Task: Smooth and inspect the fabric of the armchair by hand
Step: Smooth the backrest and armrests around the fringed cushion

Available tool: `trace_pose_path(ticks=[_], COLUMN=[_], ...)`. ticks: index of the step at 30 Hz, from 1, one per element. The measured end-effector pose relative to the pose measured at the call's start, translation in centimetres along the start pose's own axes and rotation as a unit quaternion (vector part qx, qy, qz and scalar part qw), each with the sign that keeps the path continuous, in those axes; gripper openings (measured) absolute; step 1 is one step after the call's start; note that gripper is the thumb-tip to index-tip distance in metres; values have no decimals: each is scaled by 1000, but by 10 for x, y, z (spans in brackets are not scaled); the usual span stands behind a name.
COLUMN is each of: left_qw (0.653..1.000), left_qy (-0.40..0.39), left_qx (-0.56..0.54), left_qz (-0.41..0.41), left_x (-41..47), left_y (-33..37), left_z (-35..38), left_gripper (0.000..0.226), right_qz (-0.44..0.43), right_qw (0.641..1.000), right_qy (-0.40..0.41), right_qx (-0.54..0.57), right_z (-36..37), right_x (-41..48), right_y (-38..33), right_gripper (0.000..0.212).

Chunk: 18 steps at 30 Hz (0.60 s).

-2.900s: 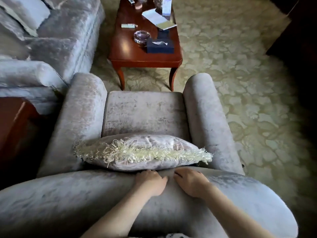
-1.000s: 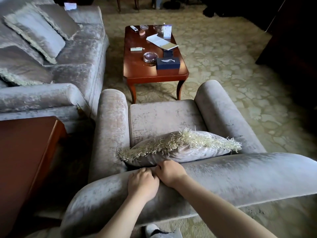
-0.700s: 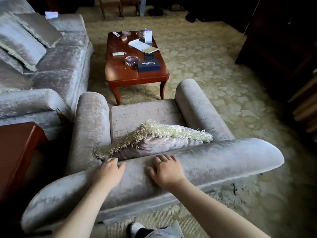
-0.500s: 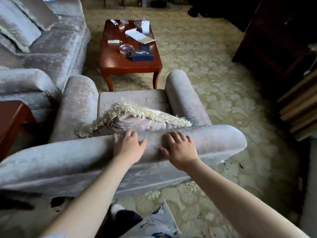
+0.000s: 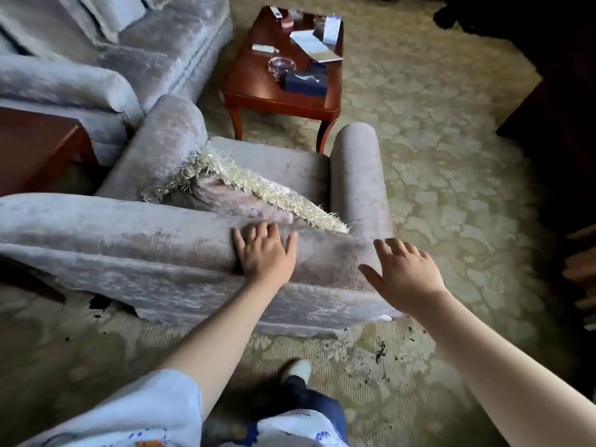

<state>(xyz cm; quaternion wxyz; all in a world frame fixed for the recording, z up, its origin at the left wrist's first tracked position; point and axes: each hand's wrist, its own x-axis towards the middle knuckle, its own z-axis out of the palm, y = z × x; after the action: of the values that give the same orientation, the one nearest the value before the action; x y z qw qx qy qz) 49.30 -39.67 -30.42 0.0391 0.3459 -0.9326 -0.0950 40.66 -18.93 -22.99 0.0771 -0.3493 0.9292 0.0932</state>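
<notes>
I look down from behind at a grey velvet armchair (image 5: pixel 129 240) with rolled arms. A matching cushion (image 5: pixel 232 195) with a cream fringe leans against the inside of its backrest. My left hand (image 5: pixel 266 253) lies flat on the top of the backrest, fingers straight and spread toward the cushion. My right hand (image 5: pixel 403 272) is at the backrest's right end with fingers spread and straight; whether it touches the fabric I cannot tell.
A red-brown coffee table (image 5: pixel 283 82) with papers, a glass ashtray and a dark tissue box stands beyond the chair. A grey sofa (image 5: pixel 135 50) and a wooden side table (image 5: pixel 35 146) are at the left. Patterned carpet (image 5: pixel 451 156) spreads right. Dark furniture (image 5: pixel 564 124) lines the right edge.
Both hands have slid rightward along the top of the backrest and their fingers have gone from curled to flat and spread. My view has shifted toward the chair's right end.
</notes>
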Motion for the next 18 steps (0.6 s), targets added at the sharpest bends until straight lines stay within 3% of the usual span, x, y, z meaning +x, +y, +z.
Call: trace_pose_path(ticks=[6, 10, 18], left_qw=[996, 988, 993], left_qy=[77, 142, 53], left_qx=[22, 22, 14], left_qz=[-50, -55, -104], left_x=[2, 10, 11], left_y=[10, 13, 20], left_z=[12, 21, 13], left_gripper=[67, 54, 56], right_qz=[-248, -385, -534], right_qw=[968, 920, 841], right_qy=[-17, 58, 60], right_qx=[-40, -48, -62], right_z=[-10, -26, -64], right_x=[65, 114, 206], right_y=[-4, 7, 10], right_gripper=[64, 61, 61])
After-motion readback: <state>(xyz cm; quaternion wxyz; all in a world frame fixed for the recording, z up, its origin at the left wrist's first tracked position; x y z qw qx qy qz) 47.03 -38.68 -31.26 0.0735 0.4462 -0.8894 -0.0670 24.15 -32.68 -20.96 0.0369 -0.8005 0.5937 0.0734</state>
